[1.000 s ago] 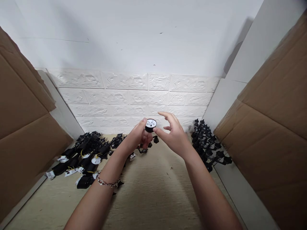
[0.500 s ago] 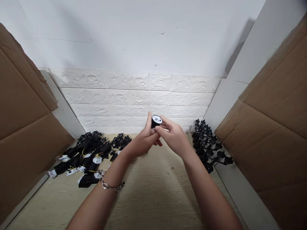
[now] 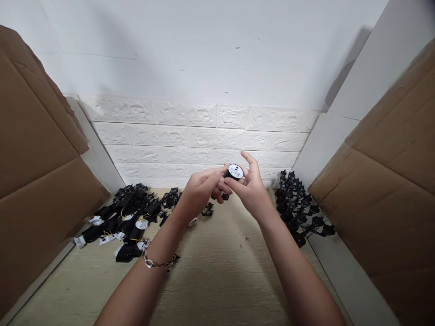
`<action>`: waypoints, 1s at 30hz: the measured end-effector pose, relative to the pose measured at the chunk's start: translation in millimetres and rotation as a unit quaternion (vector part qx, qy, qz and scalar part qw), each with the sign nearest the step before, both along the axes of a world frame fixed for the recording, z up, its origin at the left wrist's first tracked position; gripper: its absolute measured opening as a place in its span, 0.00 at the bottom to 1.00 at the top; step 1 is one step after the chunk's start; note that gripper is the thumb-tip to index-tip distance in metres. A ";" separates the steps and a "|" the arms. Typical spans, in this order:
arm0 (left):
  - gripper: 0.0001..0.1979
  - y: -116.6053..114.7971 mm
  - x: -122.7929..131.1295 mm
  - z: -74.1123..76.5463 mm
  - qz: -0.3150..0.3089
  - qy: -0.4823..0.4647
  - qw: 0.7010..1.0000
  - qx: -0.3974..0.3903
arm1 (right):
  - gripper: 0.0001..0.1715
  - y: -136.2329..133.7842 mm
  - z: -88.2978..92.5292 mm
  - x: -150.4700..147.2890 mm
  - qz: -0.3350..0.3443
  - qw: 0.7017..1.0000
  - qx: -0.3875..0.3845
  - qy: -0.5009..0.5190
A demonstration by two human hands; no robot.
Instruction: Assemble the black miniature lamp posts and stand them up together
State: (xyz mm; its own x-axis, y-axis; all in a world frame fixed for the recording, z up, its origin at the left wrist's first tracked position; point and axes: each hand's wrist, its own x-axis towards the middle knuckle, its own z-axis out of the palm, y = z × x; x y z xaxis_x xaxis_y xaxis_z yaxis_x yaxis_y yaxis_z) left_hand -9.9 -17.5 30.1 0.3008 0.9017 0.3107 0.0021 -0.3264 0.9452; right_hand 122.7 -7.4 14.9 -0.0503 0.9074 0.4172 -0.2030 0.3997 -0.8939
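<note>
Between my hands is a short black round housing (image 3: pixel 229 174), its white disc face (image 3: pixel 235 171) with small dark marks turned up toward me. My right hand (image 3: pixel 252 189) holds it from the right, with the thumb along its near edge and one finger raised off it. From the left, the fingertips of my left hand (image 3: pixel 203 188) close on its left side; the tips behind it are hidden. Beneath the hands, small black pronged parts (image 3: pixel 207 209) hang or lie near the table, partly covered, and a small white round piece (image 3: pixel 193 222) shows by my left wrist.
Black parts with yellow wires and white discs (image 3: pixel 131 226) lie heaped at the left. At the right stands a cluster of black pronged stems (image 3: pixel 295 203). Cardboard sheets (image 3: pixel 41 158) (image 3: pixel 384 172) flank both sides, and a white brick-pattern wall (image 3: pixel 170 136) closes the back.
The housing has shifted slightly right and turned, so its disc's markings sit differently. My left thumb has come down from upright, and a right finger has lifted. Black pronged parts now show below.
</note>
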 end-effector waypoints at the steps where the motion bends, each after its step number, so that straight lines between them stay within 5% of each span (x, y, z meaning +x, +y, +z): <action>1: 0.22 1.7 -0.2 0.2 0.005 -0.014 1.000 -0.005 | 0.43 -0.2 -0.6 -0.1 0.005 1.000 0.010 -0.003; 7: 0.27 9.5 4.7 -8.0 -0.015 -0.018 0.999 -0.039 | 0.37 2.5 -9.3 -6.6 0.037 0.998 0.038 0.017; 12: 0.18 12.1 11.3 -14.5 0.034 -0.055 0.998 -0.010 | 0.34 4.4 -16.2 -13.5 0.011 0.999 0.041 0.009; 20: 0.11 11.7 7.9 -11.0 0.035 -0.024 0.998 -0.053 | 0.26 -0.4 -15.6 -16.4 0.081 0.992 0.018 0.095; 30: 0.12 0.8 24.5 -19.9 0.066 0.057 0.996 0.008 | 0.18 -6.2 -19.5 -24.4 -0.049 0.997 0.013 0.062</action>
